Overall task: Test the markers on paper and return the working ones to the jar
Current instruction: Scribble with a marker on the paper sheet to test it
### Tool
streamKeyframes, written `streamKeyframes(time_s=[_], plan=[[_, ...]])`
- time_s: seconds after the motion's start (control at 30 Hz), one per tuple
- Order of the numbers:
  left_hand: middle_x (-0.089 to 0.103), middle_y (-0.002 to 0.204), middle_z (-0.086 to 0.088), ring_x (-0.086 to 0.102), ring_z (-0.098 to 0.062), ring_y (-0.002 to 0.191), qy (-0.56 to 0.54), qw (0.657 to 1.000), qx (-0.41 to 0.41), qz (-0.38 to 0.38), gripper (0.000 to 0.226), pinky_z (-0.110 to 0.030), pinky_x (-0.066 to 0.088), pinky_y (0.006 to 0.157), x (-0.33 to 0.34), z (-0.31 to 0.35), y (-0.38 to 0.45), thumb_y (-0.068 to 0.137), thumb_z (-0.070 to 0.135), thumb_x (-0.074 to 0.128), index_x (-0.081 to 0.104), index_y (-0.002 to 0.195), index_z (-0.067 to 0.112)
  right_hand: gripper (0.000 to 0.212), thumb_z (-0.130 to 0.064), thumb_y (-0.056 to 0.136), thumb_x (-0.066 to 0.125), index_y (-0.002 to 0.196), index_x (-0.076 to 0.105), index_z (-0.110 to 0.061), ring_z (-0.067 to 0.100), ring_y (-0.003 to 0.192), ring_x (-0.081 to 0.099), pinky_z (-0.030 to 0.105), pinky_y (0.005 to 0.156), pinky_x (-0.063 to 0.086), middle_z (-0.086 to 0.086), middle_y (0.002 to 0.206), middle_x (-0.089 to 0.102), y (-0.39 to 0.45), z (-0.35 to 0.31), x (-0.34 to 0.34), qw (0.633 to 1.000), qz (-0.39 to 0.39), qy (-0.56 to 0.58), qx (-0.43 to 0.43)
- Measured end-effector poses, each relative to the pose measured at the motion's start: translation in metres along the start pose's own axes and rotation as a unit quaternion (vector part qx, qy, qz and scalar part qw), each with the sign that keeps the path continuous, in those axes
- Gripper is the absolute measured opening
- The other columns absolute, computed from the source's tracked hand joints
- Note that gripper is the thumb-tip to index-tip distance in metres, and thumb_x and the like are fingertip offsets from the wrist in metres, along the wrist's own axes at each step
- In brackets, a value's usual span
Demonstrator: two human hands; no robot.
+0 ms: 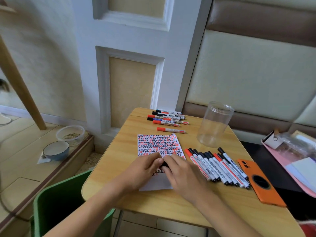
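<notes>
A sheet of paper (158,144) covered in red and black marks lies in the middle of the small wooden table (130,134). Over its lower half my left hand (145,168) and my right hand (181,175) meet, both gripping a black marker (164,164) that is mostly hidden between the fingers. A row of several red and black markers (217,166) lies to the right of the paper. Another group of several markers (168,119) lies at the far edge. An empty clear plastic jar (213,125) stands upright at the back right.
An orange phone (259,182) lies face down at the right of the marker row. A pink tray (290,161) with papers sits on a dark surface further right. A green chair (61,202) stands at the lower left, and two bowls (56,150) are on the floor.
</notes>
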State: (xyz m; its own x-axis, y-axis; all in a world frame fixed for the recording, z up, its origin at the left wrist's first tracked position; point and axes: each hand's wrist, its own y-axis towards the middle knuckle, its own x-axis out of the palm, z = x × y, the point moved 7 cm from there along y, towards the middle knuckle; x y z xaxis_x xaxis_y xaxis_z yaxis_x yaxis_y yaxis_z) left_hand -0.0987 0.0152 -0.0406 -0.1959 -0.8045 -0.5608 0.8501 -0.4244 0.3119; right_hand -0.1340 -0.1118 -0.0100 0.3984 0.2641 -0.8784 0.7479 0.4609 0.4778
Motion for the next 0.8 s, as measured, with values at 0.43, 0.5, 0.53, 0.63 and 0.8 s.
streamKeyframes(time_s=[0.43,0.5,0.53,0.63,0.8], plan=[[0.046,0.065,0.011,0.039,-0.008,0.059,0.028,0.998,0.033,0.05,0.03,-0.027,0.028,0.056,-0.003,-0.004,0.008,0.103,0.047,0.037,0.042,0.078,0.032,0.036,-0.06,0.1,0.027,0.112,0.049,-0.034,0.021,0.07,0.061,0.037,0.056,0.044,-0.005,0.08,0.066,0.008,0.013,0.005,0.999,-0.035,0.016,0.027],[0.046,0.064,0.012,0.04,-0.008,0.058,0.039,0.997,0.041,0.046,0.03,-0.023,0.027,0.055,-0.004,-0.004,0.01,0.104,0.047,0.038,0.043,0.079,0.032,0.032,-0.058,0.102,0.034,0.11,0.05,-0.032,0.023,0.073,0.062,0.037,0.057,0.043,-0.005,0.084,0.067,0.009,0.014,0.005,0.998,-0.043,0.026,0.035],[0.047,0.065,0.012,0.042,-0.007,0.059,0.052,0.997,0.044,0.044,0.029,-0.023,0.028,0.055,-0.005,-0.004,0.011,0.103,0.047,0.039,0.046,0.08,0.03,0.03,-0.057,0.102,0.039,0.11,0.05,-0.03,0.023,0.073,0.061,0.037,0.058,0.042,-0.006,0.084,0.067,0.01,0.015,0.005,0.997,-0.048,0.038,0.046],[0.056,0.069,0.011,0.05,-0.007,0.064,0.098,0.994,0.02,0.052,0.026,-0.03,0.034,0.065,-0.009,-0.01,0.015,0.099,0.044,0.043,0.055,0.086,0.025,0.033,-0.057,0.102,0.044,0.111,0.043,-0.025,0.021,0.07,0.051,0.037,0.063,0.044,-0.008,0.082,0.057,0.009,0.023,0.01,0.992,-0.072,0.037,0.094],[0.061,0.097,0.017,0.056,-0.007,0.093,0.161,0.98,-0.027,0.111,0.006,-0.043,0.047,0.088,-0.026,-0.03,0.023,0.097,0.039,0.061,0.063,0.099,0.033,0.029,-0.043,0.107,0.039,0.122,0.047,-0.02,0.02,0.09,0.06,0.032,0.067,0.04,-0.003,0.112,0.057,0.0,0.038,0.026,0.988,-0.075,-0.005,0.132]])
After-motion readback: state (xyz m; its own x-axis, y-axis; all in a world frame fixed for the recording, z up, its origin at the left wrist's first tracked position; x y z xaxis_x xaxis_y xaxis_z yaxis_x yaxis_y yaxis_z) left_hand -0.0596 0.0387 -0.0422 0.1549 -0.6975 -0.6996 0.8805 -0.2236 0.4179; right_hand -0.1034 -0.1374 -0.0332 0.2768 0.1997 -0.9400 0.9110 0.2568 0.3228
